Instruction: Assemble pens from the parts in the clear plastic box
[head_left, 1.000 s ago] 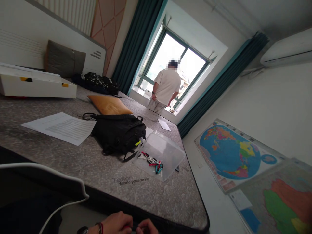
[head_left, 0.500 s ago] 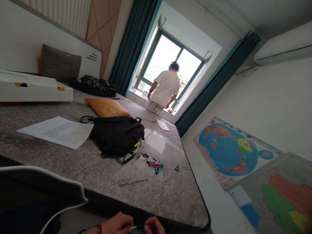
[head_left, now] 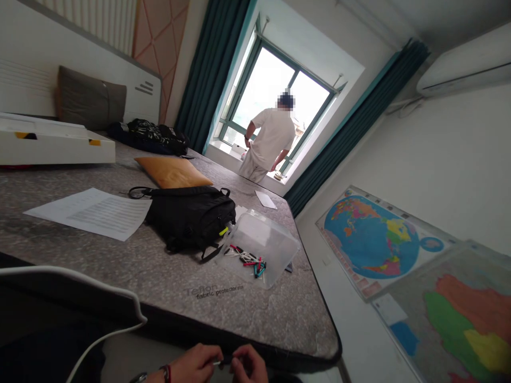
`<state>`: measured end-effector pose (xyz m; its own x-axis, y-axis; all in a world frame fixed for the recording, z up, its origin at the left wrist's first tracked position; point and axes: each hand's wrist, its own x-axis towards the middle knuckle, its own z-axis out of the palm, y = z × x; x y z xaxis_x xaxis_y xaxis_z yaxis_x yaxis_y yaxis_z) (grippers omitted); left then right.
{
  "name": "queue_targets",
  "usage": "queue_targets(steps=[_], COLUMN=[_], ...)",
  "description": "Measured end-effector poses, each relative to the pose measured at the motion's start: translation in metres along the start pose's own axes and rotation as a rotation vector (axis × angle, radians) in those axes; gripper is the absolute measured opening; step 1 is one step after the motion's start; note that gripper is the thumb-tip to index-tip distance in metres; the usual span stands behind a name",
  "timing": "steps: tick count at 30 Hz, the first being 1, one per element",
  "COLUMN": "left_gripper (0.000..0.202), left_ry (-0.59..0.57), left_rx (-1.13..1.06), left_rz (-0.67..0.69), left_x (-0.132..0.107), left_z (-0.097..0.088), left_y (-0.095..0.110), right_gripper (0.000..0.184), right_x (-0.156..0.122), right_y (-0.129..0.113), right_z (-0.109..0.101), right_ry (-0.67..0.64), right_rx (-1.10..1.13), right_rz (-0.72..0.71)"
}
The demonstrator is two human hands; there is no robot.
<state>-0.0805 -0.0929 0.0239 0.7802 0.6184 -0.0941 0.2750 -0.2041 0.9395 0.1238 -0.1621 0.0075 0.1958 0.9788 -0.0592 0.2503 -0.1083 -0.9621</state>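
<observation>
At the bottom edge, my left hand is closed in a pinch on a small thin stick, whose pale tip shows past the fingertips. Just to its right is my right hand, fingers curled together close to that tip. What the right fingers hold, if anything, is hidden. Beyond the hands, a clear plastic box lies on the mattress. Thin red, black, white and teal sticks are gathered at its near left part.
A black backpack, printed paper and an orange envelope lie on the mattress. A white cable hangs at lower left. Another person stands by the window. Wall maps hang at right.
My hands have shifted slightly upward and closer together, and less of the stick shows between them. The person by the window has bent an arm toward the waist. The camera view has shifted slightly.
</observation>
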Motion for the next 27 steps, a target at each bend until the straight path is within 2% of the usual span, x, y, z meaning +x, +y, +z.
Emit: queue_targets(steps=[2, 7, 12, 17, 22, 24, 27], left_gripper=[0.031, 0.043, 0.046, 0.047, 0.046, 0.046, 0.045], left_ry=[0.001, 0.018, 0.025, 0.097, 0.164, 0.180, 0.208], left_rx=[-0.029, -0.078, -0.085, -0.144, -0.215, -0.218, -0.214], left_rz=[0.012, 0.028, 0.053, 0.041, 0.060, 0.053, 0.037], left_x=[0.002, 0.008, 0.011, 0.014, 0.016, 0.017, 0.018], left_z=[0.003, 0.003, -0.003, -0.013, -0.024, -0.026, -0.027], left_y=[-0.003, -0.006, -0.006, -0.008, -0.007, -0.007, -0.008], right_gripper=[0.046, 0.034, 0.034, 0.035, 0.035, 0.034, 0.025], right_x=[-0.002, -0.009, -0.007, 0.002, 0.008, 0.006, -0.003], right_y=[-0.011, -0.035, -0.032, -0.030, -0.035, -0.035, -0.033], right_z=[-0.003, -0.004, -0.002, -0.007, -0.013, -0.014, -0.013], right_ry=[-0.060, -0.059, -0.031, 0.075, 0.117, 0.074, -0.159], right_rx=[0.029, 0.036, 0.069, 0.167, 0.232, 0.210, 0.062], right_rz=[0.024, 0.027, 0.015, 0.005, 0.060, 0.085, 0.165])
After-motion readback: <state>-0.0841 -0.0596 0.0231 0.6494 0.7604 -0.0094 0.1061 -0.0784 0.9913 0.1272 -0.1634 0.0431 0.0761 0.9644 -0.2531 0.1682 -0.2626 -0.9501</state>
